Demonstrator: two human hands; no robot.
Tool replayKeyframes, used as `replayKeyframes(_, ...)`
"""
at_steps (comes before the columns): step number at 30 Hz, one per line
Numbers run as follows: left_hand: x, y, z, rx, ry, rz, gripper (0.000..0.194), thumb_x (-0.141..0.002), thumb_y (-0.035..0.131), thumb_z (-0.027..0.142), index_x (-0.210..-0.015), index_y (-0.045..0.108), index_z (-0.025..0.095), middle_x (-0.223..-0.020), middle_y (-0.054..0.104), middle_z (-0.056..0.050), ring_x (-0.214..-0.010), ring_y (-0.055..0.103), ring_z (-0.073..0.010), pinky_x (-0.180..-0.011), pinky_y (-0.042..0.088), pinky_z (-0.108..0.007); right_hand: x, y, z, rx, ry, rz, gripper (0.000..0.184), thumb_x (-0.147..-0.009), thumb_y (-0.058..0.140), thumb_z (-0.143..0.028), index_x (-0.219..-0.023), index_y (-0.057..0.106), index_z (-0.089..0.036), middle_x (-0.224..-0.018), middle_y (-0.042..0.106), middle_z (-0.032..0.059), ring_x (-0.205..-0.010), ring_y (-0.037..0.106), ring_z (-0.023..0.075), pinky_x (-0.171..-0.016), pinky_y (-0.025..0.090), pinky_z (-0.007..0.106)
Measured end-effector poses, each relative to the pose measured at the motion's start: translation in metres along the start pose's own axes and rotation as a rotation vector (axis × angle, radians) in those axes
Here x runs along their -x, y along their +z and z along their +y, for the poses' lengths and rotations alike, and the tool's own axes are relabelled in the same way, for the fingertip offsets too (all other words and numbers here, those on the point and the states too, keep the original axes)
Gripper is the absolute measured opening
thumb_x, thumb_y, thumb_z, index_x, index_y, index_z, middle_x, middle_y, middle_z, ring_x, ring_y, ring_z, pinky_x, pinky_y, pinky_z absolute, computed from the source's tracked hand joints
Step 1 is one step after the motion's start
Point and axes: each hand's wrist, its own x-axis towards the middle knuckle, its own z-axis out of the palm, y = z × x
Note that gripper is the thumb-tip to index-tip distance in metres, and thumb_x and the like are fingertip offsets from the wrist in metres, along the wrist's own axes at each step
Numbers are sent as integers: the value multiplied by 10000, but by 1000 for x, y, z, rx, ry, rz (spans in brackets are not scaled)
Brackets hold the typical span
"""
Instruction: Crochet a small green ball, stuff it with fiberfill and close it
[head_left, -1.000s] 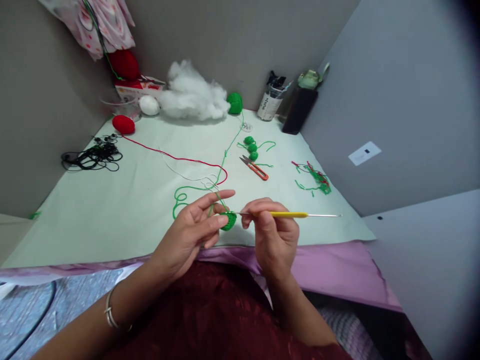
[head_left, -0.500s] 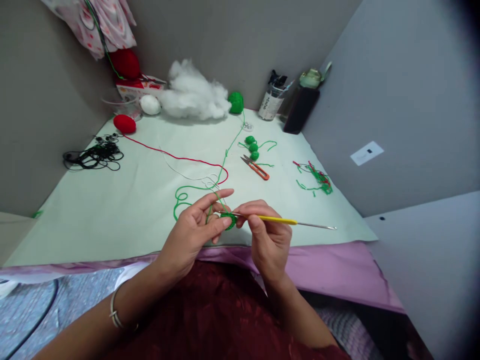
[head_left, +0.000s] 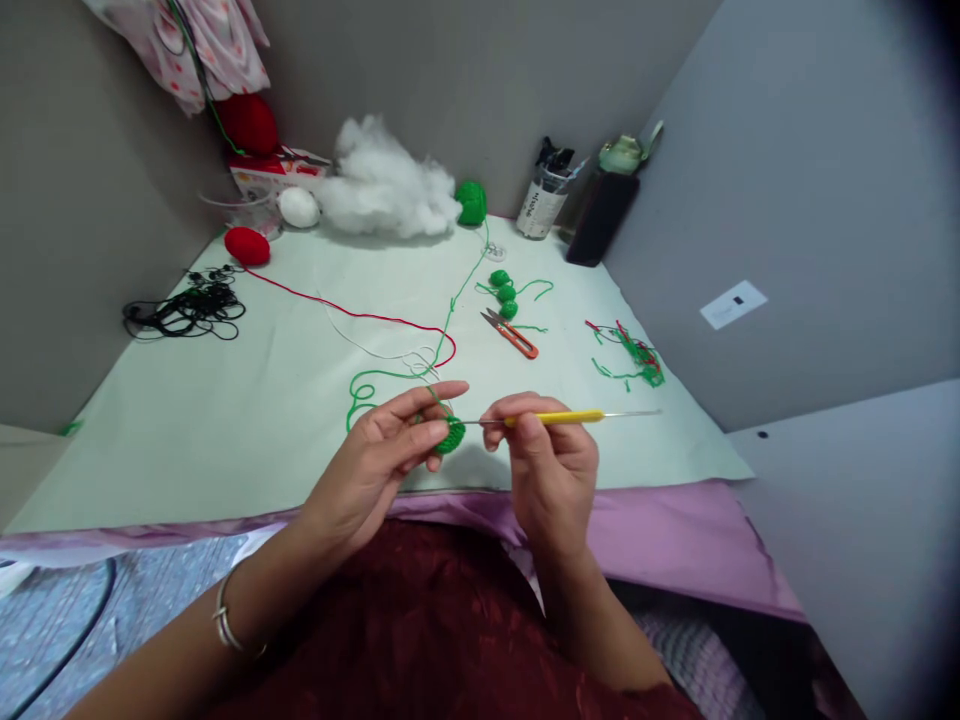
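Black cord (head_left: 187, 308) lies tangled at the left of the pale green surface (head_left: 247, 420), which sits in a corner between grey walls. Next come a red yarn ball (head_left: 247, 246), a clear cup (head_left: 255, 215), a white ball (head_left: 298, 208) and fluffy white stuffing (head_left: 386, 185) along the back. In front, the left hand (head_left: 379, 455) has its grip closed on a small green crocheted piece (head_left: 451, 436), held above the near edge. Farther right, a green yarn ball (head_left: 471, 203) stands behind orange-handled snips (head_left: 511, 335). The right hand (head_left: 551, 470) grips a yellow-handled crochet hook (head_left: 562, 417), its tip at the crocheted piece. Beyond, yarn scraps (head_left: 637, 360) lie near the right wall (head_left: 825, 220), which bears a white plate (head_left: 733, 305).
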Motion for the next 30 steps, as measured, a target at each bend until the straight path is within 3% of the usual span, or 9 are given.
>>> replayKeyframes(3, 1, 0, -7, -87, 68, -15, 351, -850, 854, 220, -1184, 824, 320, -899, 683, 13, -853, 613, -91, -783, 506, -166, 1, 2, 4, -40, 64, -42, 153, -1014, 652, -259, -993, 803, -272, -914, 746, 11, -755, 635, 129, -690, 513, 285)
replayKeyframes(8, 3, -5, -13, -168, 83, -86, 344, -925, 794, 280, -1262, 783, 346, -1044, 726, -1, -1004, 672, -133, -945, 524, -238, 2, 2, 6, -118, 164, 18, 131, -995, 684, -305, -973, 809, -274, -875, 744, 2, -730, 622, 121, -686, 504, 272)
replayKeyframes(12, 4, -5, -11, -152, 102, -99, 349, -912, 798, 281, -1256, 773, 332, -974, 662, 9, -868, 684, -129, -837, 581, -261, -3, 1, 0, -225, 224, 21, 153, -987, 690, -330, -913, 793, -246, -855, 745, 7, -674, 611, 107, -646, 507, 254)
replayKeyframes(18, 6, 2, -3, -267, 147, 8, 375, -848, 824, 217, -1216, 784, 279, -910, 626, 11, -812, 652, -113, -747, 590, -224, -4, -1, -2, -215, 219, -17, 185, -1013, 653, -347, -914, 759, -233, -851, 756, 10, -666, 614, 109, -662, 513, 259)
replayKeyframes(25, 9, 5, 0, -462, 176, 79, 375, -862, 776, 207, -1230, 763, 276, -923, 638, 10, -871, 653, -127, -810, 563, -235, -1, -9, -6, 31, 65, -90, 197, -1058, 572, -276, -991, 756, -248, -912, 755, 13, -742, 646, 133, -713, 530, 295)
replayKeyframes(30, 6, 1, -6, -660, 359, 122, 231, -887, 757, 215, -1115, 774, 246, -1072, 693, -39, -858, 626, -146, -809, 546, -269, 1, -11, -11, 363, -180, -229, 215, -1047, 541, -158, -1105, 724, -253, -970, 758, 38, -850, 697, 169, -768, 566, 343)
